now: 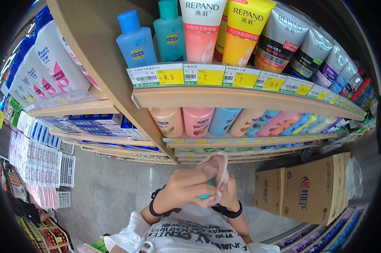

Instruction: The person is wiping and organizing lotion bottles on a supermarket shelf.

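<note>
In front of my chest, my left hand (pixel 184 185) is closed around a teal bottle (pixel 205 195), most of it hidden by the fingers and a cloth. My right hand (pixel 229 195) is closed on the pale pink cloth (pixel 218 168), which drapes over the bottle and sticks up between both hands. The hands are close together, below the shelf edge. On the shelf above stand a blue bottle (pixel 137 44) and another teal bottle (pixel 170 38), beside a white-and-coral hand cream tube (pixel 201 33) and a yellow tube (pixel 243 38).
A price-tag strip (pixel 205 76) runs along the upper shelf's front, above a row of lotion bottles (pixel 199 121). Cardboard cartons (pixel 302 187) stand on the floor at right. White baskets (pixel 67 169) with stacked packs are at left. Head & Shoulders bottles (pixel 51 63) fill the side shelf.
</note>
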A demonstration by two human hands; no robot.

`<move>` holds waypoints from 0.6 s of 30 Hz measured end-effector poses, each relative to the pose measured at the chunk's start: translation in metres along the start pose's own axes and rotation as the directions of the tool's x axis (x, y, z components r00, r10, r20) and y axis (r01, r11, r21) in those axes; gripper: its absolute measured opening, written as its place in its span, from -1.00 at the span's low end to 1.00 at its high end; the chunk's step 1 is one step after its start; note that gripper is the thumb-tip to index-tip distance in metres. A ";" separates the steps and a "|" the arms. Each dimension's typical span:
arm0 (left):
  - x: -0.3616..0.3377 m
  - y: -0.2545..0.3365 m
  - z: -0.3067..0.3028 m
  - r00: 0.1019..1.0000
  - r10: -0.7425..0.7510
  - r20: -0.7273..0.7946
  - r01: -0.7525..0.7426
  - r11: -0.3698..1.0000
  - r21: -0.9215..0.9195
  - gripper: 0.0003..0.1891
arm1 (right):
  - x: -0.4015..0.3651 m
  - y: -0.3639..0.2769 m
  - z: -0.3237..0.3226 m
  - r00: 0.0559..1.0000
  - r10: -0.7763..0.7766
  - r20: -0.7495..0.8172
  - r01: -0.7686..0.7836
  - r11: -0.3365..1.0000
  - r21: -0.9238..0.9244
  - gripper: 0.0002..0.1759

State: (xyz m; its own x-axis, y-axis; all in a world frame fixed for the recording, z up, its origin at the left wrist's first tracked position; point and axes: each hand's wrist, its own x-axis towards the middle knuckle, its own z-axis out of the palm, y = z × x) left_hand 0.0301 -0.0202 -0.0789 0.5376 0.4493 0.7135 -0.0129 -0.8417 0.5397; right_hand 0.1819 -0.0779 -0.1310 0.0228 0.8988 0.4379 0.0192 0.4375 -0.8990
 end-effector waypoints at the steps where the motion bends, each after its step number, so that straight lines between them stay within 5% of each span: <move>1: -0.002 0.001 -0.003 1.000 -0.002 0.003 0.002 1.000 -0.007 -0.87 | -0.005 0.005 -0.002 0.994 0.108 0.004 -0.108 0.993 0.056 -0.51; 3: -0.004 0.003 -0.009 0.974 0.007 -0.229 -0.001 1.000 0.027 -0.88 | -0.018 0.016 0.001 0.960 0.278 -0.020 -0.266 0.935 0.236 -0.51; 7: 0.002 0.002 -0.009 0.962 0.180 -0.203 -0.163 0.982 0.099 -0.88 | -0.025 0.016 0.015 0.948 0.305 -0.092 -0.250 0.892 0.377 -0.54; 9: 0.000 0.000 -0.003 0.948 0.251 -0.194 -0.222 0.962 0.161 -0.87 | -0.007 -0.005 0.020 0.803 0.542 -0.248 -0.357 0.770 0.528 -0.67; 10: -0.002 -0.001 0.000 0.949 0.250 -0.194 -0.220 0.962 0.163 -0.87 | -0.008 -0.002 0.018 0.803 0.543 -0.246 -0.358 0.769 0.529 -0.67; 12: -0.008 -0.003 0.004 0.961 0.172 -0.217 -0.164 0.985 0.056 -0.87 | -0.010 0.004 0.012 0.905 0.262 -0.334 -0.213 0.961 0.177 -0.69; 14: -0.012 0.002 -0.004 0.993 0.058 -0.105 -0.054 0.998 0.043 -0.84 | -0.006 0.004 0.008 0.905 0.200 -0.375 -0.200 0.979 0.039 -0.71; 15: -0.012 0.005 -0.007 0.998 -0.058 0.007 0.058 0.997 0.041 -0.80 | -0.008 0.014 0.004 0.862 -0.144 -0.486 -0.081 0.908 -0.412 -0.71; 16: -0.010 0.009 -0.008 0.998 -0.059 0.007 0.059 0.997 0.040 -0.80 | -0.009 0.023 0.000 0.766 -0.489 -0.418 -0.032 0.620 -0.784 -0.72; 18: -0.003 0.016 -0.009 0.914 -0.405 0.008 0.403 0.906 -0.127 -0.75 | -0.009 0.018 -0.011 0.749 -0.515 -0.416 -0.005 0.625 -0.781 -0.71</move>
State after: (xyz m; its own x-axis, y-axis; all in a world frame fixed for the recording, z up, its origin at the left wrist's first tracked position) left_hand 0.0201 -0.0321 -0.0686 0.5034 0.7494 0.4301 0.0978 -0.5439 0.8334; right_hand 0.1927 -0.0786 -0.1515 0.4234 0.4363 0.7940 0.7923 0.2466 -0.5581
